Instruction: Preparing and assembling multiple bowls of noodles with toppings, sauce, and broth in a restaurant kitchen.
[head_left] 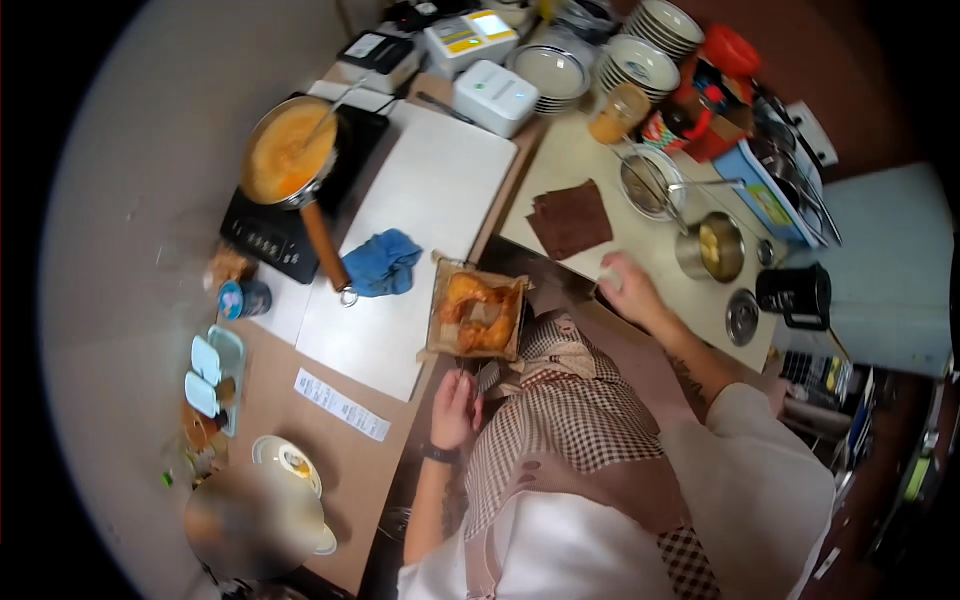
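Note:
My left hand [456, 410] is closed at the near side of a square wire basket [433, 308], apparently on its handle, which my fingers mostly hide. Brown paper lines the basket, and golden fried chicken pieces [478, 312] lie on it. The basket is held level in front of my checked apron, beside the white board [440, 180]. My right hand [632, 290] is empty, its fingers loosely apart, over the near edge of the right-hand counter. Just beyond it lie folded brown napkins [570, 220].
On the left, a pan [252, 190] of orange sauce sits on a black induction cooker [262, 235], its wooden handle pointing toward me. A blue cloth [382, 263] lies by that handle. The right counter holds a metal pot [690, 255], a bowl [650, 185] and stacked plates [550, 75].

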